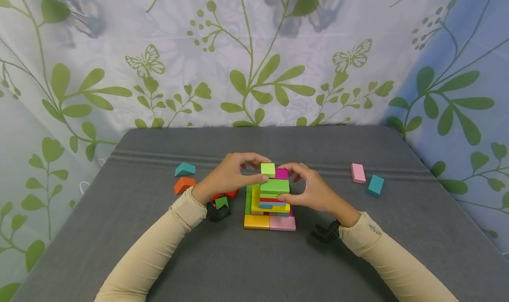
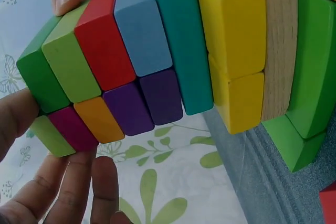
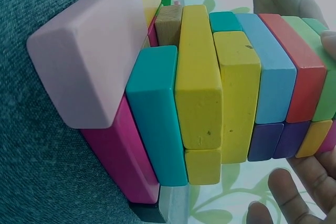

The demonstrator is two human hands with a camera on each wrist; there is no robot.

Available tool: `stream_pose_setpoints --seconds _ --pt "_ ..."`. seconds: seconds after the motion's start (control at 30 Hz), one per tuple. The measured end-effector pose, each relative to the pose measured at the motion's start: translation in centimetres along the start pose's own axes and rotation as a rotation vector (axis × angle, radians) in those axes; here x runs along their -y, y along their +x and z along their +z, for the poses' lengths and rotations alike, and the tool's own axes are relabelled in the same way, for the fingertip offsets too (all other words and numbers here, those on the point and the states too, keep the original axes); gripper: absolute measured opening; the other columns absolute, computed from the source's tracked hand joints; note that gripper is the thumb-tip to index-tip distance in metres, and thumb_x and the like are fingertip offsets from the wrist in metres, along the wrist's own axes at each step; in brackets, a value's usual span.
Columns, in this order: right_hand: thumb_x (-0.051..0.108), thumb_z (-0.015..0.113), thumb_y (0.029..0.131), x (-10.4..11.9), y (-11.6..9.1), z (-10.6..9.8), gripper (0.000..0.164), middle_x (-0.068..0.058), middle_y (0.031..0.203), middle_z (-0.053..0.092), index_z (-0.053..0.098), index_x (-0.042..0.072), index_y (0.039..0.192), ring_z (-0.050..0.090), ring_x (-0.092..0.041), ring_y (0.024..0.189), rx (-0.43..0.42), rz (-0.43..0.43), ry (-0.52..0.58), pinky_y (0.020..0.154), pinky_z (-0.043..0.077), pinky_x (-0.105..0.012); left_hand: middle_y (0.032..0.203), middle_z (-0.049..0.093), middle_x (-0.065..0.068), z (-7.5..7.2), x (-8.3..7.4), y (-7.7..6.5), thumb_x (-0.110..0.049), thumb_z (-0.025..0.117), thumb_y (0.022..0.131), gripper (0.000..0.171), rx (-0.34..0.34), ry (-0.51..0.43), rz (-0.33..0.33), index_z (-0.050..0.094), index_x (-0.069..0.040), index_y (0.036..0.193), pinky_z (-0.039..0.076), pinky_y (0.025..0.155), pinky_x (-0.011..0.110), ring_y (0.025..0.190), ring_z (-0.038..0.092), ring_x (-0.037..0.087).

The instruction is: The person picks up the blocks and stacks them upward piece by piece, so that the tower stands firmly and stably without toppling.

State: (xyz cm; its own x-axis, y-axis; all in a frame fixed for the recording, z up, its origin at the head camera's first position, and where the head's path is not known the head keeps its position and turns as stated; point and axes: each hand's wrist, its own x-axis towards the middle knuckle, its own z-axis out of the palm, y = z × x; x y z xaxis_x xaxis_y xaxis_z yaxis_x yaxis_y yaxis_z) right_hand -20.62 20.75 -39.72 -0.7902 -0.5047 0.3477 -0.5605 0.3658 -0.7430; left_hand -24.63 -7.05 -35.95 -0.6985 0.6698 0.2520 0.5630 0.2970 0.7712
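A layered tower of coloured wooden blocks (image 1: 271,209) stands mid-table, wider at its base. My left hand (image 1: 233,173) pinches a small light green block (image 1: 267,170) at the tower's top, thumb in front and fingers behind. Beside that block lies a magenta block (image 1: 281,173), and in front of it a green block (image 1: 274,186). My right hand (image 1: 314,189) holds the tower's upper part from the right, thumb low on the front, fingers behind near the magenta block. Red, blue and purple blocks (image 2: 161,97) show lower in the stack in the left wrist view.
Blue-green (image 1: 185,169) and orange (image 1: 184,185) blocks lie on the grey table (image 1: 238,266) at left. Red blocks (image 1: 231,194) and a green block (image 1: 221,202) sit by my left wrist. Pink (image 1: 358,173) and teal (image 1: 375,186) blocks lie at right. A patterned curtain (image 1: 254,50) hangs behind.
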Motion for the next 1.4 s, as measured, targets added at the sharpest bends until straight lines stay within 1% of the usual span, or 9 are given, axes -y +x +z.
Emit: stream_pose_setpoints --seconds 0.57,0.7,0.83,0.9,1.0,1.1,1.27,1.33,1.4 --pt "0.012 0.088 0.087 0.0 0.1 0.0 0.059 -0.015 0.134 0.067 0.063 -0.002 0.139 0.058 -0.025 0.114 0.006 0.003 0.02 0.096 0.053 -0.055 0.122 0.077 0.004 0.0 -0.1 -0.1 -0.02 0.081 0.098 0.041 -0.008 0.016 0.005 0.074 -0.008 0.137 0.051 0.093 0.045 0.109 0.066 0.019" --pt "0.011 0.088 0.087 0.0 0.1 -0.1 0.059 -0.015 0.133 0.068 0.063 -0.002 0.138 0.058 -0.026 0.115 0.004 -0.001 0.018 0.096 0.054 -0.054 0.132 0.074 0.005 0.0 0.0 -0.1 -0.02 0.08 0.099 0.046 -0.008 0.013 0.005 0.07 -0.008 0.142 0.051 0.095 0.046 0.114 0.066 0.02" --pt "0.009 0.088 0.087 0.1 0.1 -0.1 0.058 -0.014 0.132 0.068 0.063 -0.002 0.138 0.058 -0.027 0.115 0.005 0.001 0.02 0.096 0.053 -0.055 0.139 0.072 0.007 -0.6 0.2 -0.4 -0.02 0.072 0.105 0.044 -0.029 -0.036 -0.009 0.066 -0.008 0.147 0.05 0.1 0.05 0.12 0.067 0.022" --pt "0.009 0.088 0.086 0.1 0.1 -0.1 0.059 -0.013 0.131 0.068 0.063 -0.001 0.138 0.058 -0.027 0.115 0.006 0.004 0.02 0.096 0.053 -0.056 0.137 0.074 0.007 -1.2 0.4 -0.7 -0.02 0.065 0.11 0.039 -0.043 -0.064 -0.019 0.066 -0.007 0.147 0.051 0.101 0.05 0.121 0.068 0.022" --pt "0.008 0.088 0.086 0.1 0.1 0.0 0.059 -0.013 0.13 0.068 0.063 -0.001 0.138 0.058 -0.027 0.114 0.005 0.009 0.018 0.096 0.053 -0.055 0.135 0.074 0.009 -2.2 0.8 -1.3 -0.019 0.058 0.113 0.035 -0.033 -0.075 -0.034 0.068 -0.005 0.144 0.052 0.102 0.048 0.123 0.068 0.026" --pt "0.007 0.088 0.085 0.0 0.1 0.0 0.06 -0.012 0.13 0.068 0.063 -0.001 0.139 0.058 -0.026 0.114 0.003 0.018 0.016 0.096 0.053 -0.054 0.134 0.074 0.013 -3.1 1.9 -1.9 -0.014 0.058 0.113 0.031 0.022 0.004 -0.069 0.071 -0.003 0.139 0.052 0.102 0.051 0.123 0.068 0.03" --pt "0.008 0.088 0.085 -0.1 0.1 0.0 0.06 -0.012 0.13 0.069 0.063 -0.001 0.139 0.058 -0.028 0.113 0.005 0.027 0.013 0.096 0.053 -0.054 0.134 0.074 0.014 -3.7 4.3 -2.8 -0.005 0.066 0.106 0.029 0.171 0.218 -0.162 0.072 -0.001 0.134 0.054 0.105 0.053 0.122 0.069 0.032" --pt "0.009 0.088 0.085 -0.1 0.1 0.0 0.06 -0.012 0.129 0.069 0.063 -0.001 0.138 0.058 -0.028 0.112 0.006 0.027 0.01 0.096 0.053 -0.054 0.13 0.076 0.012 -3.5 5.0 -3.2 -0.009 0.071 0.103 0.029 0.196 0.311 -0.191 0.074 -0.001 0.131 0.055 0.105 0.053 0.12 0.071 0.031" --pt "0.01 0.088 0.085 -0.1 0.0 0.0 0.06 -0.012 0.129 0.069 0.063 -0.001 0.138 0.058 -0.029 0.112 0.006 0.029 0.009 0.096 0.053 -0.055 0.121 0.079 0.007 -3.1 5.3 -3.4 -0.018 0.078 0.099 0.03 0.19 0.414 -0.213 0.077 -0.004 0.126 0.055 0.102 0.052 0.112 0.073 0.027"
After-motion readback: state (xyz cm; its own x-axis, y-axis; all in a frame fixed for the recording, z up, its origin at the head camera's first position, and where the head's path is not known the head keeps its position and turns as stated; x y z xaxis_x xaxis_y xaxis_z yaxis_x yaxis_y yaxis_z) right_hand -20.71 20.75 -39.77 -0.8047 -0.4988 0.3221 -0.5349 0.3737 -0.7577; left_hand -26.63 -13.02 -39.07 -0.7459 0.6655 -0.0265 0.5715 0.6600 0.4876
